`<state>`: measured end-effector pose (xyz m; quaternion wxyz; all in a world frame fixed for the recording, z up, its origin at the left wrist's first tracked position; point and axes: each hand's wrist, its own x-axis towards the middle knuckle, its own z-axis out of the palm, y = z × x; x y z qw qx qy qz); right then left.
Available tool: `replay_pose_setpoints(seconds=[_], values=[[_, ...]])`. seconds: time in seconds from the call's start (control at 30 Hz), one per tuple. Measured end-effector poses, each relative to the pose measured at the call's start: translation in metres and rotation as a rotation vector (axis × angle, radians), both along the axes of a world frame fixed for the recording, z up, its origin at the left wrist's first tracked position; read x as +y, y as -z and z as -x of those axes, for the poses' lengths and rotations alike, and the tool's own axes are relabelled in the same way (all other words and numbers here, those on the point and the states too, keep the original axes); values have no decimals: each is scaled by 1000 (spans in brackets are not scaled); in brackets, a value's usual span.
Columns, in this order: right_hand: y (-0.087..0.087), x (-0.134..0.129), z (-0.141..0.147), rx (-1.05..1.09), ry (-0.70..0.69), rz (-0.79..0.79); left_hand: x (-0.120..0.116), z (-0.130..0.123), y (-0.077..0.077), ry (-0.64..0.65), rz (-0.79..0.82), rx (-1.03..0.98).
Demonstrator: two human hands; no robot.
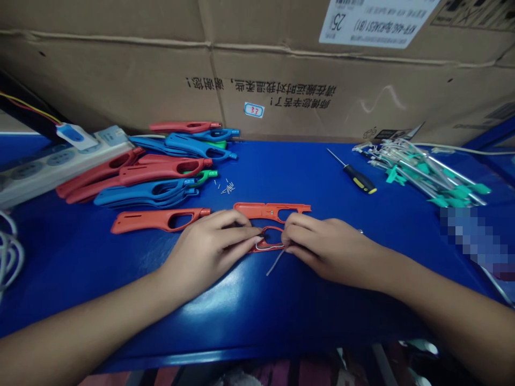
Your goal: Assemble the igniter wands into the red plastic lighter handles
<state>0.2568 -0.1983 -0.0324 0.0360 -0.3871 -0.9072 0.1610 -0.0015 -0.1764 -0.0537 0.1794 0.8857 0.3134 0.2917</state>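
An orange lighter shell half (274, 231) lies open side up on the blue table (241, 305), between my hands. My left hand (213, 241) is closed on its left part, fingertips by the trigger opening. Closed at the shell's right end, my right hand (322, 241) pinches a thin pale wire (276, 262); the wire runs along the shell's lower edge and its loose tail hangs toward me. My fingers hide both ends of the shell. Just behind it rests a second orange shell half (261, 210), and an orange lighter handle (156, 220) is left of my left hand.
Red, blue and green lighter handles (161, 171) are piled at the left, beside a power strip (52, 166). Several small screws (227, 187) lie behind the shells. At the right are a screwdriver (358, 177) and metal lighter tubes with green parts (422, 171). A cardboard box (161, 80) stands behind.
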Motion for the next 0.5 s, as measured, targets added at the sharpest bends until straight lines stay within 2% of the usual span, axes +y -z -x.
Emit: replay_pose_setpoints(seconds=[0.2,0.37,0.5], values=[[-1,1,2,-25,5,15,-2,-2,0,11,-71,69],[-1,0,1,-14,11,28,-3,-1,0,-22,-53,53],[-1,1,0,3,29,35,-4,1,-2,-1,-97,132]])
